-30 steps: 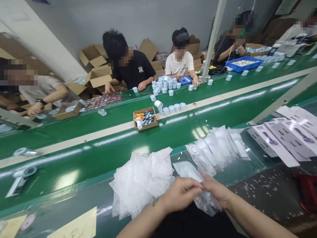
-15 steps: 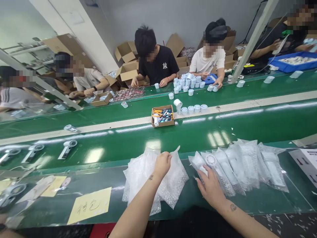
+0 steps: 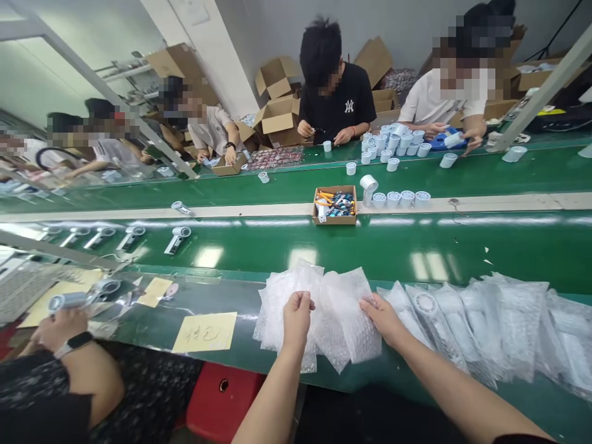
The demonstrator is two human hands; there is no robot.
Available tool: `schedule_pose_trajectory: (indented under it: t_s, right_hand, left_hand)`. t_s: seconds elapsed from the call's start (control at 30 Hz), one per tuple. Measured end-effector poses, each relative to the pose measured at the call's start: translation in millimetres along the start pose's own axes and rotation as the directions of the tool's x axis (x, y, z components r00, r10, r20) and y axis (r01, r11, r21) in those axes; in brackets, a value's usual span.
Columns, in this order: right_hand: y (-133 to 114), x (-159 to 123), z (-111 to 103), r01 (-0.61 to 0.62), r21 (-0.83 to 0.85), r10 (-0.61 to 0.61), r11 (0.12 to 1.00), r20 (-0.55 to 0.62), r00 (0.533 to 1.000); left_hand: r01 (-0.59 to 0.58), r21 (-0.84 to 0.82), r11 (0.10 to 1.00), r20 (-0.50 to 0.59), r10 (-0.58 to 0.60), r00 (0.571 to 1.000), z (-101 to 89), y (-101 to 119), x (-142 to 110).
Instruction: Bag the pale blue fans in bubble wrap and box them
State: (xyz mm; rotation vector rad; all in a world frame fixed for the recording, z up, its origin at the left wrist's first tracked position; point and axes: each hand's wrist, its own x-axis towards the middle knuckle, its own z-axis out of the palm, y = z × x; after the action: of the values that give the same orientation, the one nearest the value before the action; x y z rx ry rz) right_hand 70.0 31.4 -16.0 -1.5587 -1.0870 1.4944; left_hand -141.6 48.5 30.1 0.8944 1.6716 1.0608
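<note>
A fanned pile of clear bubble wrap bags (image 3: 289, 280) lies on the bench in front of me. My left hand (image 3: 297, 311) is closed over the middle of this pile, thumb and forefinger pinched on bubble wrap; which bag's edge they grip is partly hidden. My right hand (image 3: 383, 317) pinches the upper right edge of the rightmost flat bubble wrap bag (image 3: 358, 330). Just right of that hand, several white handheld fans in bubble wrap bags (image 3: 481, 320) lie side by side in a row.
A green conveyor belt (image 3: 259, 246) runs behind the bench. Beyond the bags stands a cardboard box of tools (image 3: 335, 220), beside white round parts (image 3: 407, 198). A yellow paper note (image 3: 206, 332) lies to the left. A co-worker's hand (image 3: 65, 327) holds a fan; others work opposite.
My right hand has left the wrapped fans and moved left to grip a flat bag. My left hand has shifted left over the pile. The view has turned left.
</note>
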Motion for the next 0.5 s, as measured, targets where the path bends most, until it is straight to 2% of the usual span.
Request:
schedule_pose_trajectory:
  t_s: [0.07,0.1,0.17,0.2,0.27,0.33,0.4,0.43,0.5]
  right_hand:
    - [9.3,14.4,5.6,-0.005,-0.072,0.001,0.997,-0.049,0.999]
    - [14.3,22.0,9.5,-0.007,-0.113,-0.001,0.994,-0.070,0.998]
    - [25.3,33.3,19.3,-0.022,-0.195,0.000,0.981,-0.114,0.993]
    - [31.2,35.7,24.7,-0.040,-0.228,0.008,0.973,-0.137,0.991]
    - [43.3,33.0,35.3,-0.083,-0.282,0.031,0.956,-0.185,0.982]
    - [54.3,23.3,44.0,-0.111,-0.326,0.036,0.939,-0.229,0.973]
    - [63.1,11.6,50.2,-0.113,-0.369,0.012,0.922,-0.266,0.964]
    - [66.5,6.6,52.6,-0.106,-0.391,-0.011,0.914,-0.285,0.958]
    - [72.0,-0.9,56.9,-0.088,-0.432,-0.065,0.898,-0.328,0.942]
  left_hand:
    - [-0.142,0.227,0.964,-0.048,0.156,0.987,-21.2,-3.4,4.7]
    - [-0.211,0.350,0.913,-0.039,0.240,0.970,-32.2,-4.7,8.2]
    - [-0.302,0.587,0.751,0.004,0.371,0.929,-52.6,-7.3,17.3]
    - [-0.311,0.686,0.657,0.037,0.396,0.918,-60.7,-9.0,22.4]
    - [-0.307,0.820,0.483,0.150,0.336,0.930,-70.9,-14.3,31.4]
    - [-0.370,0.857,0.360,0.327,0.175,0.929,-73.4,-22.6,36.5]
    - [-0.494,0.807,0.325,0.506,0.051,0.861,-72.8,-32.5,37.3]
    - [-0.538,0.773,0.335,0.560,0.036,0.828,-73.6,-37.2,36.7]
    - [-0.574,0.723,0.386,0.580,0.114,0.807,-79.6,-43.7,35.7]
